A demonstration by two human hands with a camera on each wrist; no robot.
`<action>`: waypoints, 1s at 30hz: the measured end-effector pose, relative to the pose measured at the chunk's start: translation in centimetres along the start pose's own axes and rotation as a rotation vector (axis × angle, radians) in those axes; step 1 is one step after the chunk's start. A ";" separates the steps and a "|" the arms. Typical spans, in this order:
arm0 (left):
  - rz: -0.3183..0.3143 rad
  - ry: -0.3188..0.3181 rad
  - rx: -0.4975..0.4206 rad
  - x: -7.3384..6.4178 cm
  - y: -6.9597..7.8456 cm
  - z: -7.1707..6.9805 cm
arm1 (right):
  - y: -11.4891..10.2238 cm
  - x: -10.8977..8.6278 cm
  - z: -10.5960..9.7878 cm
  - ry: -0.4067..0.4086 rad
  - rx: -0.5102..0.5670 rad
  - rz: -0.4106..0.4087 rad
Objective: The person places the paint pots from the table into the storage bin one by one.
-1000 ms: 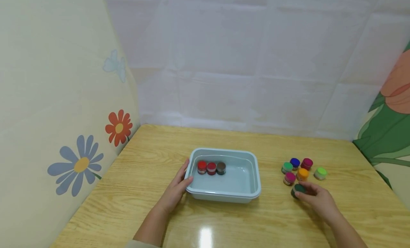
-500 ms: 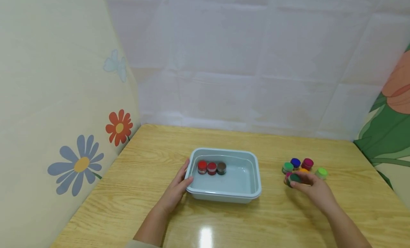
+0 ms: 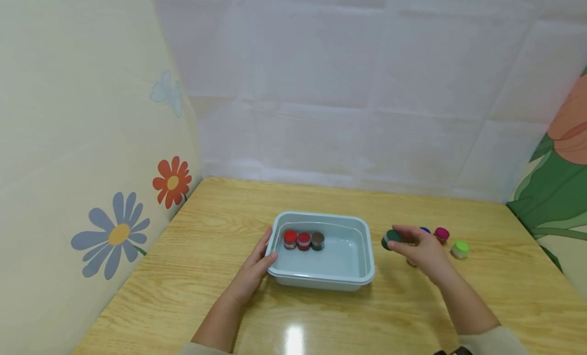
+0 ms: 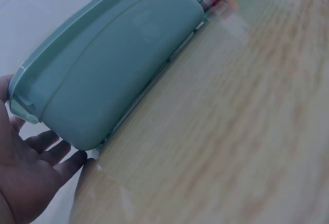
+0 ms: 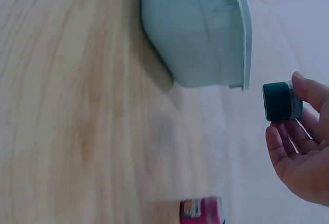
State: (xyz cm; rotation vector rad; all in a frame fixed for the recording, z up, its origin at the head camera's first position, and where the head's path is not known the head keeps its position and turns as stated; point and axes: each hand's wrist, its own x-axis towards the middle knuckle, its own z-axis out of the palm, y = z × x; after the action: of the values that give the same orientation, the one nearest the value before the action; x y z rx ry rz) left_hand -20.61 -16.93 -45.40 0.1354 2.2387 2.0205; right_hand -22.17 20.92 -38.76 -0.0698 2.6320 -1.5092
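My right hand (image 3: 424, 253) pinches a small dark green paint jar (image 3: 391, 239) between thumb and fingers, lifted off the table just right of the pale blue plastic basin (image 3: 321, 278). In the right wrist view this jar (image 5: 277, 101) appears beside the basin's end wall, apart from it. My left hand (image 3: 251, 273) holds the basin's left end, thumb over the rim and fingers against the outside. Standing in a row inside the basin are a bright red jar (image 3: 289, 239), a dark red jar (image 3: 303, 241) and a brown-lidded jar (image 3: 317, 241).
Behind my right hand are more jars, partly hidden: a magenta-lidded jar (image 3: 442, 235), a blue lid (image 3: 425, 229) and a light green jar (image 3: 460, 249). The wooden table (image 3: 220, 207) meets a white cloth wall (image 3: 321, 90) at the back.
My right hand has raised the dark green jar from the table and carried it left and away from me, past the other jars, close to the basin. My left hand stays put.
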 end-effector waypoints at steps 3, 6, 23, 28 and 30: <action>0.001 0.000 -0.006 0.0 0.0 0.0 | -1.1 0.7 0.7 -0.006 0.004 -0.016; 0.001 -0.001 -0.001 0.0 0.0 0.0 | -2.1 1.3 1.5 -0.020 0.021 -0.034; 0.007 -0.010 0.002 0.0 -0.1 -0.1 | -5.1 4.1 6.3 -0.041 0.073 0.012; 0.016 -0.006 0.001 0.1 -0.2 -0.1 | -5.5 4.6 7.7 -0.027 0.072 -0.004; 0.023 -0.006 -0.003 0.1 -0.2 0.0 | -5.5 4.8 8.1 -0.022 0.060 -0.006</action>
State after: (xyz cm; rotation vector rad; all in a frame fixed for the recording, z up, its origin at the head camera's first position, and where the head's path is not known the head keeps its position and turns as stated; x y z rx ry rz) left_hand -20.67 -16.95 -45.62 0.1675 2.2413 2.0318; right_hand -26.11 10.69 -38.41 -0.0888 2.5698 -1.5796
